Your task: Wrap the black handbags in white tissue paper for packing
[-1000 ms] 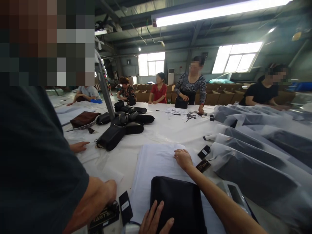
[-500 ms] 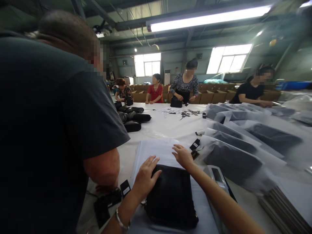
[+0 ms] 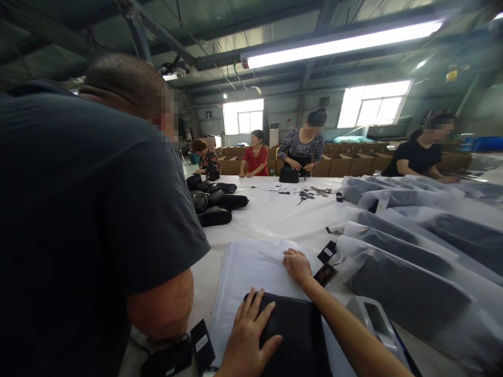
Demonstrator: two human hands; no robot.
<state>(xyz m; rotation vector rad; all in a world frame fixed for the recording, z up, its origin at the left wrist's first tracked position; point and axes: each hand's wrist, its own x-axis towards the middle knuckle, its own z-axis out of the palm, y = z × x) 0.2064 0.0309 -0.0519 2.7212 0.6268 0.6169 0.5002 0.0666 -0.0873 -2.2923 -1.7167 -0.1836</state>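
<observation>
Black bag [image 3: 296,335], likely soft: we'd grip its sides | left hand [image 3: 247,335] spread atop | right hand [image 3: 297,267] on sheets [image 3: 251,269], grip unclear

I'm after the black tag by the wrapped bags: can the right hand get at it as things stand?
Probably yes: the right hand is at the white sheets, with the tag just beyond its wrist and nothing visible between them.
</observation>
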